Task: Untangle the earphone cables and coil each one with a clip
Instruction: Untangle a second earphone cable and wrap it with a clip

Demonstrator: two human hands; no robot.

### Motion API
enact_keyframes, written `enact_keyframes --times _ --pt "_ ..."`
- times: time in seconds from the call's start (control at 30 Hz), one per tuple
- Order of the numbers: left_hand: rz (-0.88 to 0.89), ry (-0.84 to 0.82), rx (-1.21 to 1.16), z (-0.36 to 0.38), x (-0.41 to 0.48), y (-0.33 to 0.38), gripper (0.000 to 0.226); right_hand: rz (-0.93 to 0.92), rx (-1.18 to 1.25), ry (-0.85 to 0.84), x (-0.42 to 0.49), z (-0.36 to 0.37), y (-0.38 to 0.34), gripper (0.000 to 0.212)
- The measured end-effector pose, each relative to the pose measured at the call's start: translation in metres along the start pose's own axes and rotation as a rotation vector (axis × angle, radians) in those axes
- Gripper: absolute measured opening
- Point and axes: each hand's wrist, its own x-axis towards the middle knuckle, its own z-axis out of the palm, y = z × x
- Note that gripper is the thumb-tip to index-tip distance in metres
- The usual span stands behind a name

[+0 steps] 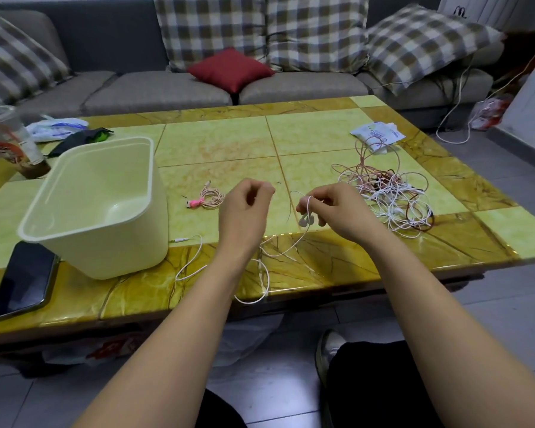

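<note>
Cream tub [130, 236] stands left; right grip [337, 208] pinches white earphone cable [267, 282], left grip [244, 211] curls, hold unclear.

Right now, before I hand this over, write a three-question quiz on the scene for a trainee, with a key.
1. True or false: the coiled pink cable already carries a clip.
2. Relative to the right hand, the tangled pile lies: A to its left; B to its right; C under it.
3. Fill in: the white earbuds hang from the ___ hand.
Key: 1 true; 2 B; 3 right.
</note>
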Motion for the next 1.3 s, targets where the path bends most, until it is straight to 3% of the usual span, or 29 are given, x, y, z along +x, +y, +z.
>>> enact_keyframes --times 0.07,0.17,0.23,0.27,0.33,0.4,0.43,0.57,0.67,0.73,0.87,0.97,1.03,1.1,1.13,1.2,1.3 --pt "0.020 -0.140 0.014 0.006 -0.005 0.002 0.027 -0.054 -0.125 -0.025 -0.001 -0.002 -0.002 0.021" --pt "-0.098 -0.398 0.109 0.016 -0.007 -0.009 0.091 -0.116 -0.201 -0.038 -0.003 -0.009 -0.009 0.022" --pt "-0.153 -0.526 0.352 0.020 -0.007 -0.021 0.121 -0.134 -0.180 0.006 -0.004 -0.018 -0.014 0.023" --pt "-0.167 -0.563 0.513 0.020 -0.006 -0.026 0.121 -0.130 -0.167 0.049 -0.005 -0.023 -0.014 0.024" --pt "-0.137 -0.565 0.769 0.016 -0.003 -0.036 0.086 -0.082 -0.124 0.150 -0.005 -0.033 -0.010 0.024" --pt "-0.090 -0.544 0.759 0.010 0.002 -0.042 0.034 -0.008 -0.121 0.220 -0.004 -0.041 -0.001 0.024" --pt "-0.100 -0.531 0.672 0.006 0.003 -0.042 0.018 0.038 -0.157 0.215 -0.004 -0.043 0.005 0.024" --pt "-0.193 -0.456 0.317 -0.005 -0.001 -0.026 0.019 0.277 -0.304 -0.051 -0.003 -0.041 0.029 0.022" --pt "-0.195 -0.429 0.236 -0.009 -0.004 -0.018 0.021 0.343 -0.383 -0.208 -0.002 -0.031 0.036 0.015" --pt "-0.172 -0.394 0.248 -0.009 -0.004 -0.016 0.023 0.298 -0.411 -0.257 -0.002 -0.026 0.033 0.017" --pt "-0.104 -0.382 0.357 -0.005 -0.005 -0.013 0.029 0.118 -0.336 -0.328 -0.007 -0.016 0.015 0.065" --pt "-0.032 -0.400 0.435 -0.003 -0.004 -0.012 0.028 -0.021 -0.168 -0.369 -0.008 0.003 -0.001 0.076" --pt "0.011 -0.407 0.450 -0.001 -0.002 -0.014 0.027 -0.026 -0.033 -0.437 -0.008 0.015 -0.005 0.060" --pt "0.028 -0.386 0.449 -0.003 -0.001 -0.014 0.025 -0.027 -0.059 -0.483 -0.009 0.020 -0.007 0.021" --pt "0.033 -0.362 0.447 -0.004 0.000 -0.015 0.024 -0.025 -0.080 -0.479 -0.009 0.019 -0.008 0.016" --pt "0.032 -0.300 0.421 -0.008 0.002 -0.017 0.025 0.015 -0.025 -0.462 -0.008 0.011 -0.008 0.030" --pt "-0.029 -0.213 0.278 -0.010 0.003 -0.015 0.030 0.104 0.234 -0.498 -0.010 -0.006 -0.013 0.032"
